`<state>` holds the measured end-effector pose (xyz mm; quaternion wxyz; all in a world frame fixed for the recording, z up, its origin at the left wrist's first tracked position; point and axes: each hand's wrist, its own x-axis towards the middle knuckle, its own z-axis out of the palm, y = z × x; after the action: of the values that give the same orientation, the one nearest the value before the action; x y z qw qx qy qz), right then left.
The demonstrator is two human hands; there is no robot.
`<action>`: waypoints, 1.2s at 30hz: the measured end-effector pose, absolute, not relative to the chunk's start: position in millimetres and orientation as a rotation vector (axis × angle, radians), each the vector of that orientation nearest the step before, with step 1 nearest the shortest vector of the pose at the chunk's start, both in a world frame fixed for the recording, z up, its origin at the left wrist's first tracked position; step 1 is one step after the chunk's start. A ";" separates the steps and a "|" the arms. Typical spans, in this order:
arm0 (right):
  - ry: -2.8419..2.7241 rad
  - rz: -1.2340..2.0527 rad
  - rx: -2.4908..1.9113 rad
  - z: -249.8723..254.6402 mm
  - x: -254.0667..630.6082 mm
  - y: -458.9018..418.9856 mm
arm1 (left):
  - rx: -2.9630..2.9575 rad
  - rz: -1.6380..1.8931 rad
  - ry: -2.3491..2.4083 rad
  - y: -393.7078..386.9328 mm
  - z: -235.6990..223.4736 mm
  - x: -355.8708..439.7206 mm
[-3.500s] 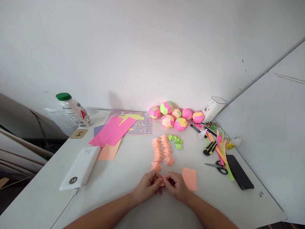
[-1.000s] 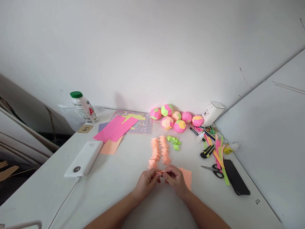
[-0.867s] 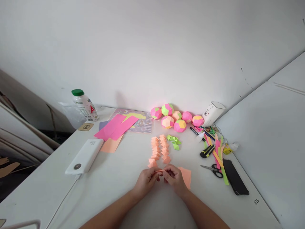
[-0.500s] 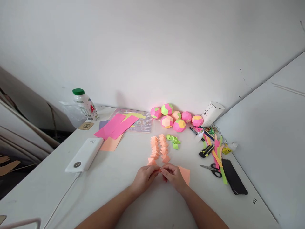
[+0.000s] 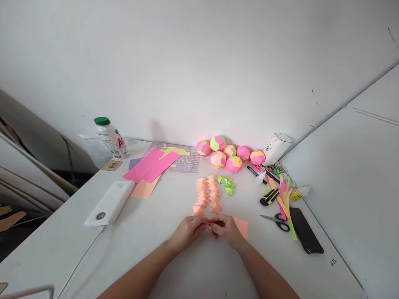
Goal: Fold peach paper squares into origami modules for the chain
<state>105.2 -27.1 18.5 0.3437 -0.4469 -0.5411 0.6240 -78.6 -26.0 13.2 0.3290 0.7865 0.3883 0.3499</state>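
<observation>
My left hand (image 5: 189,233) and my right hand (image 5: 227,229) meet over the near middle of the table, fingertips pinched together. Between them is a small piece of orange paper (image 5: 208,223), mostly covered by the fingers, so its folded shape is hard to make out. Just beyond the hands run two rows of folded orange paper pieces (image 5: 202,195). Several folded green paper pieces (image 5: 229,191) lie right of those rows. Beside my right hand, partly under it, rests a flat orange paper sheet (image 5: 242,227).
Paper balls (image 5: 233,164) in several colours line the wall. Scissors (image 5: 278,221), a box cutter (image 5: 269,197), paper strips (image 5: 284,200) and a black case (image 5: 307,230) lie right. At left are pink sheets (image 5: 151,166), a power bank (image 5: 110,203) with cable and a bottle (image 5: 112,139).
The fingers of both hands have shifted slightly around the orange paper, with the right fingertips a little further left. The other objects stay in place; the view moved slightly.
</observation>
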 end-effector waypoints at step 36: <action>-1.636 0.717 -0.990 27.0 101.5 -33.3 | 0.942 0.987 1.020 -24.2 27.3 -71.6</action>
<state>101.5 -33.3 27.0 0.5226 -0.4132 -0.6830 0.2995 -71.6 -24.2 27.3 0.6587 0.4161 0.4506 0.4358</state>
